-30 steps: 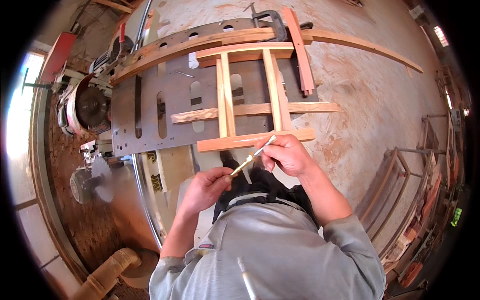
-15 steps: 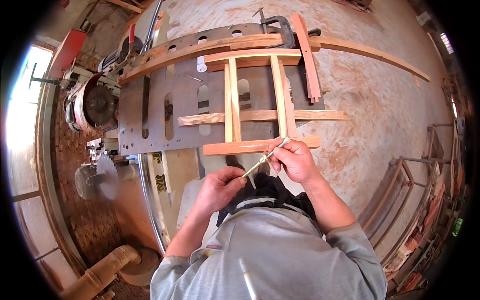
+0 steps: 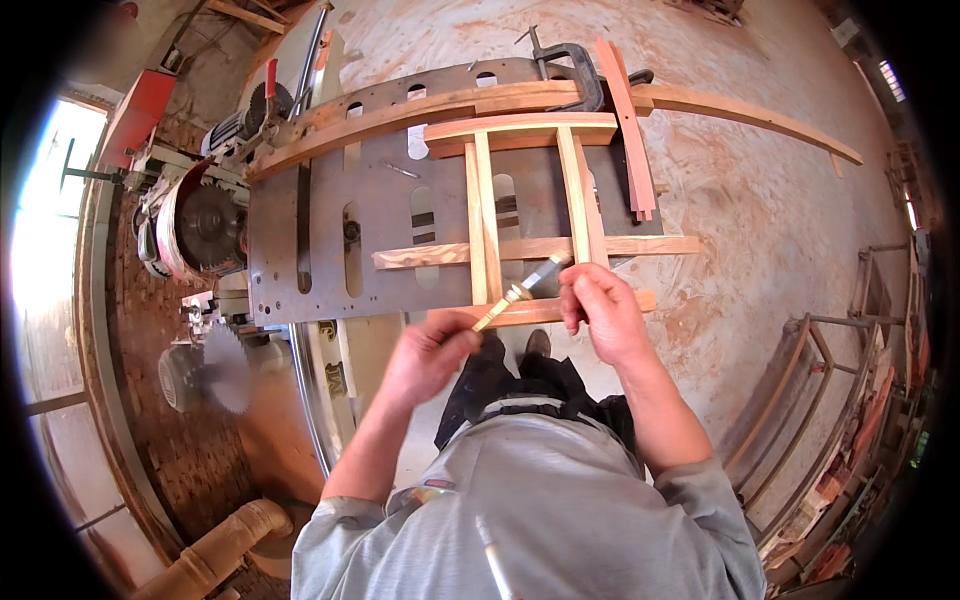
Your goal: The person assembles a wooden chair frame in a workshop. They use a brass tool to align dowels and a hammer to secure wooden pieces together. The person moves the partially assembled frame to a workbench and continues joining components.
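My left hand (image 3: pixel 435 355) is closed around the yellow handle of a small flat brush (image 3: pixel 518 292). The brush slants up to the right, with a grey band and a pale tip. Just right of that tip is my right hand (image 3: pixel 605 315), its fingers curled in and nothing visible in them. Beyond my hands a light wooden frame (image 3: pixel 483 215) lies on the metal machine table (image 3: pixel 385 205). The frame's near rail (image 3: pixel 545 312) passes behind my left hand and the brush. A long crosswise strip (image 3: pixel 425 257) lies under its uprights.
A black C-clamp (image 3: pixel 590 75) grips a long wooden fence (image 3: pixel 415 110) at the table's far side. Reddish strips (image 3: pixel 625 130) lie across the table's right end. Saw blades (image 3: pixel 215 220) stand at the left. A metal rack (image 3: pixel 790 400) is at the right.
My right hand has come off the brush and moved slightly right. The left hand has shifted a little up and left, and the brush now shows its broad face.
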The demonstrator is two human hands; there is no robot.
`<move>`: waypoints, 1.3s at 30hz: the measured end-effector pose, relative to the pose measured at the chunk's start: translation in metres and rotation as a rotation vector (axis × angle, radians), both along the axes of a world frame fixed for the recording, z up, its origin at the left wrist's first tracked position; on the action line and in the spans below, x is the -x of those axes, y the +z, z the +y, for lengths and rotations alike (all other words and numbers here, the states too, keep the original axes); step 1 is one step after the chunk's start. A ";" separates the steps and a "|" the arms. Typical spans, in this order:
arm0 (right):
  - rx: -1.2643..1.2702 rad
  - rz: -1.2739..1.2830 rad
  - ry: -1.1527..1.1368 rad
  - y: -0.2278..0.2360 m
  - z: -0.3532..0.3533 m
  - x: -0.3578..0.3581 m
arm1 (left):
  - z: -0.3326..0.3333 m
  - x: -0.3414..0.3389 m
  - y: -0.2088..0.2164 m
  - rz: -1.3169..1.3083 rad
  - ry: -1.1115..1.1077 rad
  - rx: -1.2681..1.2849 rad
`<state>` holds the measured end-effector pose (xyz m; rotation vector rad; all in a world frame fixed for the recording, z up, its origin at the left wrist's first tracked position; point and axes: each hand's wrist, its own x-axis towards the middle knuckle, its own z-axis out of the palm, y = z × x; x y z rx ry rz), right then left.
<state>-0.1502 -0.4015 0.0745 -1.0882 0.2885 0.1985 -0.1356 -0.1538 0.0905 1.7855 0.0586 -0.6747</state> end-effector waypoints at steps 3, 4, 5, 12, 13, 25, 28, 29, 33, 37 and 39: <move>0.251 0.026 -0.095 -0.009 -0.019 0.001 | 0.037 -0.044 -0.012 -0.094 0.168 -0.161; 0.327 0.041 -0.133 -0.013 -0.027 0.004 | 0.055 -0.060 -0.029 -0.181 0.217 -0.176; 0.353 0.092 -0.154 -0.018 -0.035 0.008 | 0.073 -0.076 -0.040 -0.206 0.237 -0.238; 1.344 -0.035 -0.088 -0.019 -0.032 0.005 | 0.170 -0.157 -0.131 -0.651 0.135 -0.740; 1.311 0.003 -0.090 -0.013 -0.027 -0.001 | 0.169 -0.161 -0.134 -0.654 0.143 -0.789; 1.338 0.504 0.324 -0.030 -0.026 -0.062 | 0.170 -0.177 -0.145 -0.665 0.087 -0.977; 1.272 0.575 0.355 -0.022 -0.031 -0.073 | 0.173 -0.179 -0.139 -0.655 0.028 -0.995; 1.242 0.569 0.337 -0.025 -0.035 -0.076 | 0.173 -0.178 -0.136 -0.761 0.030 -1.002; 1.058 0.556 0.258 -0.036 -0.042 -0.074 | 0.138 -0.160 -0.090 -0.742 0.095 -0.698; 0.895 0.593 0.237 -0.033 -0.042 -0.075 | 0.074 -0.116 -0.082 -0.115 0.056 0.054; 0.848 0.572 0.228 -0.033 -0.044 -0.076 | 0.037 -0.107 -0.067 0.072 -0.108 0.066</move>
